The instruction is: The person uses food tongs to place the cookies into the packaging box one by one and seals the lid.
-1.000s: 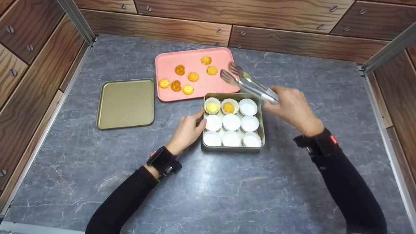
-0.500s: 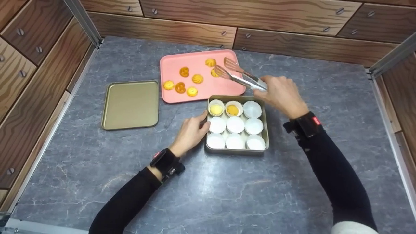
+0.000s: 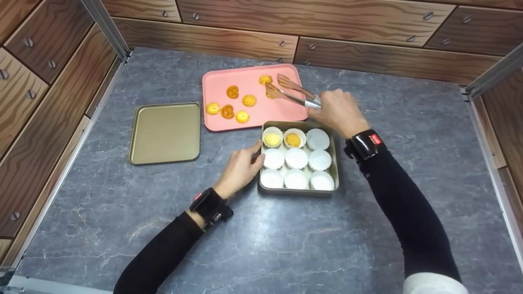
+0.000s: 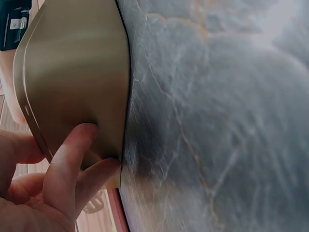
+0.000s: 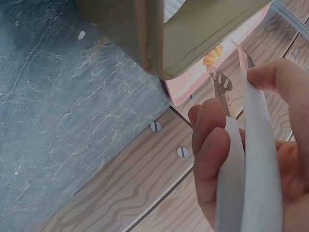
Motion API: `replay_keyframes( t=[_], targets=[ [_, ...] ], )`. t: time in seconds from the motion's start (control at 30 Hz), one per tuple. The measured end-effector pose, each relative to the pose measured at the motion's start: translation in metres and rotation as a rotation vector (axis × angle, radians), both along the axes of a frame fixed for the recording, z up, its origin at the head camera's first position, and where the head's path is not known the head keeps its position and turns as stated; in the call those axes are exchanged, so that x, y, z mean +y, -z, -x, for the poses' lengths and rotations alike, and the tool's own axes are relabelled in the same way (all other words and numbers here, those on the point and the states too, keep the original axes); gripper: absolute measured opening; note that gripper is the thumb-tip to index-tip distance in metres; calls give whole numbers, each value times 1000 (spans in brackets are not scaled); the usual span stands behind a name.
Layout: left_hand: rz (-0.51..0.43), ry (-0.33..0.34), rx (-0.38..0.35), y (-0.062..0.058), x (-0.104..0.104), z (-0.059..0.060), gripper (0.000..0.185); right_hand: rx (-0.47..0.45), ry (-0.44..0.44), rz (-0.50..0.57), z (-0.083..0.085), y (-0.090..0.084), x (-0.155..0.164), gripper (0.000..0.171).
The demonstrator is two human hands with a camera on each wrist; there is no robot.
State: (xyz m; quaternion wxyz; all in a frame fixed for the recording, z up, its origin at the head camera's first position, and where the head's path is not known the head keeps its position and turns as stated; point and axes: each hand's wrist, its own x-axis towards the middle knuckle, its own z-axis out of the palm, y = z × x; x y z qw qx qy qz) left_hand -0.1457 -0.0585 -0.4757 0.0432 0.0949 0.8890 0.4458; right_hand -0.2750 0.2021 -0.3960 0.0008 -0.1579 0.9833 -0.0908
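On one tray, seven cookies; in one tin, nine cups; left hand, fingers pinching tin; right hand, fingers clamping tongs.

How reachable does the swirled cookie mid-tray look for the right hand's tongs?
Likely yes: the right hand holds the tongs parted over the pink tray, and nothing visible stands between them and the swirled cookie.

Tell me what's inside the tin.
The tin holds nine white paper cups. In the far row, the left cup has a yellow pastry, the middle an orange pastry; the other seven look empty. The floor beneath the cups is covered.
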Motion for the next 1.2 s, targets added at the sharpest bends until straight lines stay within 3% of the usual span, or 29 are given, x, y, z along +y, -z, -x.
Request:
replay_keyframes(
  t=[0.37, 0.7, 1.2],
  targets=[
    [-14, 18, -19, 0, 2, -1, 51, -34, 10, -27, 4, 9, 0, 37],
    [-7, 17, -17, -1, 2, 0, 51, 38, -29, -48, 0, 14, -1, 35],
    [10, 1, -3, 0, 0, 0, 50, 93, -26, 56, -13, 13, 11, 40]
  ],
)
